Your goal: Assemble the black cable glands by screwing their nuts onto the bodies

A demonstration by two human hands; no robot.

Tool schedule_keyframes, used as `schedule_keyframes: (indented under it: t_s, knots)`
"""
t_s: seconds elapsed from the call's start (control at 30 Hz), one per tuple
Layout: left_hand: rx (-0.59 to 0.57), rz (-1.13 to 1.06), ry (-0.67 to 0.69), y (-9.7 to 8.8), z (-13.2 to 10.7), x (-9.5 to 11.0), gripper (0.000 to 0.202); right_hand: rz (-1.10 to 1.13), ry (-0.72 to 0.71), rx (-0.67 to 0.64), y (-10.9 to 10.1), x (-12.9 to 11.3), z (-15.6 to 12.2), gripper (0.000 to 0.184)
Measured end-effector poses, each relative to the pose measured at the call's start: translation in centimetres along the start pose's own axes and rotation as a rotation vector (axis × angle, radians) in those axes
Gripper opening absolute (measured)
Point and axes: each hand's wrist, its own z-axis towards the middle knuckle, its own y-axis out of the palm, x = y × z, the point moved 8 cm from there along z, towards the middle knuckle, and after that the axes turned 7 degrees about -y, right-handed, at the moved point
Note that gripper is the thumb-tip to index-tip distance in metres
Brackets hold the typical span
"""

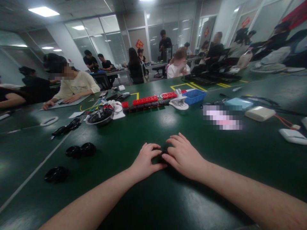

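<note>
In the middle of the green table, my left hand [144, 162] curves its thumb and fingers around a small black object [164, 154]. My right hand [185, 155] grips the same object from the other side, thumb against it and fingers bent. Most of the object is covered by my fingers, so its kind cannot be made out. To the left lie a pair of glossy black rounded pieces [81, 150] and, nearer to me, another similar black piece [57, 174].
Ahead are red-and-black power strips [145, 101], a metal bowl of black cable [99, 116], a white clip-shaped stand [178, 101] and a blue bin [194, 96]. Cable bundles [66, 127] lie left; a white box [260, 113] and earbud case [294, 136] lie right. People sit beyond.
</note>
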Motion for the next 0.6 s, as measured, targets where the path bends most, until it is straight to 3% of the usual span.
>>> schedule_keyframes:
  t_s: [0.3, 0.6]
  knots:
    - [-0.016, 0.006, 0.004, 0.19, 0.02, -0.13, 0.028, -0.083, -0.051, -0.022, 0.06, -0.36, 0.19, 0.041]
    - [-0.026, 0.003, -0.004, 0.24, 0.11, -0.2, 0.032, -0.031, -0.072, -0.037, 0.47, -0.52, 0.19, 0.046]
